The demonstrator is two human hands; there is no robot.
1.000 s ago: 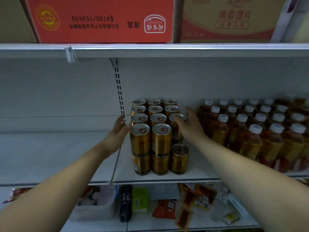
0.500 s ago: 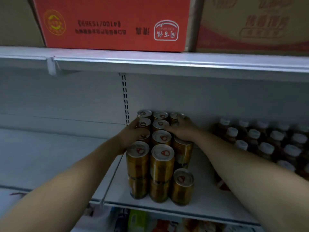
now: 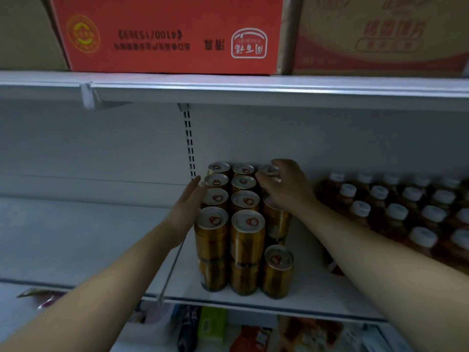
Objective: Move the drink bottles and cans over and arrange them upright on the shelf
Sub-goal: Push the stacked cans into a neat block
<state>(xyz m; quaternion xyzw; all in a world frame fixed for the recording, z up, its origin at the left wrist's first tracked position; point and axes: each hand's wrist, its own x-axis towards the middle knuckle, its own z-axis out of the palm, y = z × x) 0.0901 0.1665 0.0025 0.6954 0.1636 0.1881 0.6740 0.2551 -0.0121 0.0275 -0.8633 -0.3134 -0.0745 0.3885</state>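
It was a shop aisle: white metal retail shelving (image 3: 253, 90) held stacked gold drink cans (image 3: 247, 237), rows of white-capped amber bottles (image 3: 396, 219), with a red printed cardboard carton (image 3: 165, 34) stored overhead.

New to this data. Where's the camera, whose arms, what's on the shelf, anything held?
No robot: one camera on a person's head looks forward and down, so both arms are theirs. Gold cans stand on the white shelf, mostly stacked two high, with white-capped bottles to their right and a red carton on the shelf above. The left hand lies flat against the stack's left side. The right hand curls over the top of a rear can in the right column.
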